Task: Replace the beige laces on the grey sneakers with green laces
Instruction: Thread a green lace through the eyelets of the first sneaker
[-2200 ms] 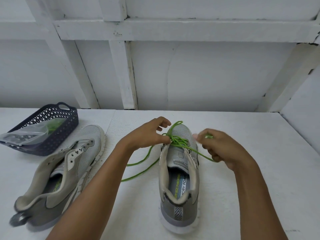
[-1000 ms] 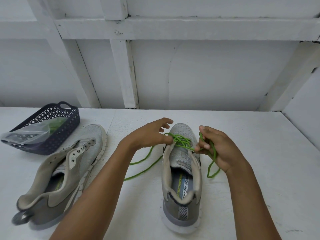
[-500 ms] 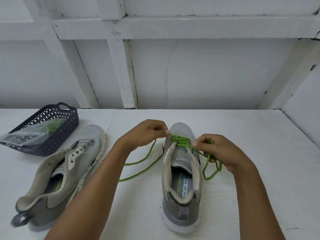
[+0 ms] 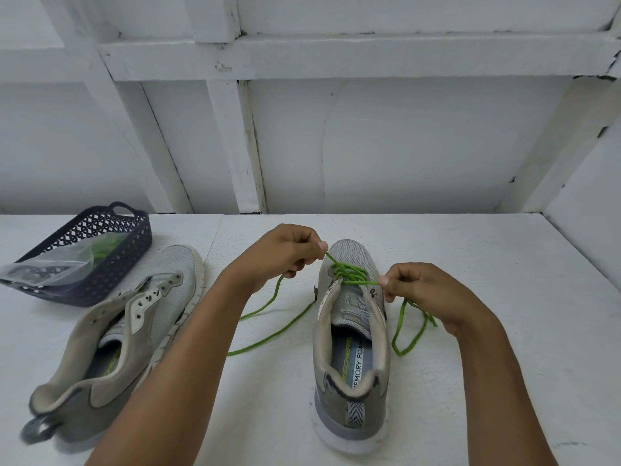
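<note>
The left hand (image 4: 282,253) and the right hand (image 4: 416,290) are each pinching one end of the green lace (image 4: 349,275). They are now pulling wider apart than a moment ago. This is tightening the crossing on the sneaker (image 4: 351,331) at the middle of the desk (image 4: 521,348), so I judge the lacing is advancing. At the left, the second sneaker (image 4: 134,331) is lying without a lace.

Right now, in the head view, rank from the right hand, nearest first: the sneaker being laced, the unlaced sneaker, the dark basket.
1. Sneaker being laced, beside the right hand, which pinches its green lace.
2. Unlaced sneaker, well to the left.
3. Dark basket, far left, further back.
</note>
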### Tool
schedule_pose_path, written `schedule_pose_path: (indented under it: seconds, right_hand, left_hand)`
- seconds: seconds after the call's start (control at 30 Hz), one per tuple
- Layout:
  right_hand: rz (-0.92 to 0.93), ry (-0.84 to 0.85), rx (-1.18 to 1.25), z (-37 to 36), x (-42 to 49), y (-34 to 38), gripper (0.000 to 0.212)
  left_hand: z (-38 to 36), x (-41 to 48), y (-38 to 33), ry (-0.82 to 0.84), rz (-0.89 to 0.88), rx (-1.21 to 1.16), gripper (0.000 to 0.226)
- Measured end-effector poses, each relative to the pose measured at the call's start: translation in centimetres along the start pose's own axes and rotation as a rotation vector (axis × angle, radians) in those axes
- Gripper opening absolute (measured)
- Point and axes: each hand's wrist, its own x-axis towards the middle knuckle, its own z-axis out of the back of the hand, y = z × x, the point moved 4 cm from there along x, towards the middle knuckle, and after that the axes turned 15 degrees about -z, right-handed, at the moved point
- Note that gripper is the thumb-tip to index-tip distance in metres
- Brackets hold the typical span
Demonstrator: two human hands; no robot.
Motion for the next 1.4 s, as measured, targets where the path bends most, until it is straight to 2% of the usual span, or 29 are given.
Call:
schedule_pose_path:
  seconds: [0.37, 0.57, 0.67, 0.77, 0.8, 0.9, 1.0, 1.1, 1.17, 1.27, 1.4]
  right_hand:
    - [-0.061, 0.013, -0.093, 0.6, 0.4, -0.9, 0.013]
    - [-0.122, 0.024, -0.240, 1.5, 0.4, -1.8, 0.011]
    - [-0.135, 0.013, -0.314, 1.5, 0.3, -1.7, 0.018]
    - [-0.155, -0.013, -0.366, 1.5, 0.2, -1.7, 0.023]
    - [-0.165, -0.023, -0.374, 1.6, 0.2, -1.8, 0.025]
    - [-0.184, -0.067, -0.364, 1.9, 0.3, -1.9, 0.026]
    - [-0.170, -0.099, -0.309, 2.1, 0.3, -2.0, 0.022]
    - [-0.131, -0.170, -0.255, 2.4, 0.5, -2.1, 0.014]
    - [-0.089, -0.225, -0.150, 2.6, 0.6, -2.0, 0.012]
    - [-0.009, -0.216, 0.153, 2.4, 0.2, -1.1, 0.010]
    - [0.057, -0.185, 0.426, 1.9, -0.3, 0.5, 0.005]
  left_hand:
    - [0.8, -0.7, 0.6, -0.036, 0.031, -0.042, 0.023]
    - [3.1, -0.6, 0.9, -0.229, 0.015, -0.145, 0.041]
    - [4.0, -0.8, 1.4, -0.335, 0.033, -0.267, 0.036]
    - [4.5, -1.1, 1.8, -0.392, 0.019, -0.354, 0.017]
    - [4.6, -1.2, 1.9, -0.405, 0.006, -0.389, 0.021]
    - [5.0, -1.4, 2.0, -0.443, -0.066, -0.451, 0.057]
    - [5.1, -1.2, 2.0, -0.482, -0.067, -0.314, 0.069]
    - [4.7, -1.1, 1.5, -0.427, 0.002, 0.126, 0.056]
    - [3.9, -0.9, 0.7, -0.388, -0.042, 0.276, 0.038]
    - [1.4, -0.4, -0.5, -0.207, -0.145, 0.300, 0.011]
    - [-1.8, 0.0, -1.4, -0.005, -0.197, 0.298, 0.010]
